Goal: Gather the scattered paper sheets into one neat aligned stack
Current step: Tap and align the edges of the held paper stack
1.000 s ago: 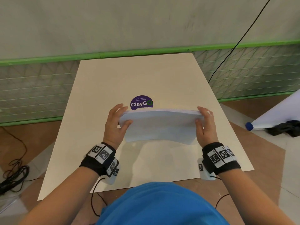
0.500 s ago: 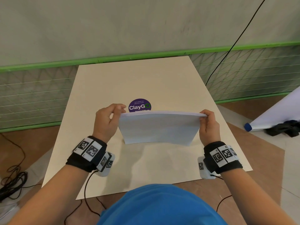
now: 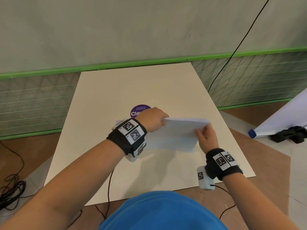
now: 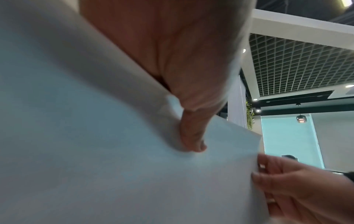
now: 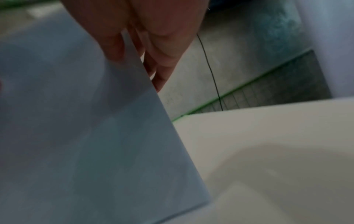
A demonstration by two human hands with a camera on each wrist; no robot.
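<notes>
A stack of white paper sheets [image 3: 176,135] stands on edge, tilted, on the cream table [image 3: 132,87]. My left hand [image 3: 157,120] reaches over from the left and grips the stack's top edge near its left corner. In the left wrist view the thumb [image 4: 191,136] presses the near face of the paper [image 4: 95,151], and the other fingers are hidden behind it. My right hand [image 3: 203,132] pinches the right edge lower down. In the right wrist view its fingers [image 5: 162,50] lie on both sides of the sheets [image 5: 76,121].
A round purple sticker [image 3: 138,110] lies on the table just behind my left hand. A rolled white sheet with a blue cap [image 3: 252,133] and a black cloth [image 3: 290,135] lie on the floor at right. Cables [image 3: 10,193] lie on the floor at left.
My left hand left the stack's left edge and came over to its top edge, forearm raised across the table. My right hand slid lower on the right edge. The stack shifted right.
</notes>
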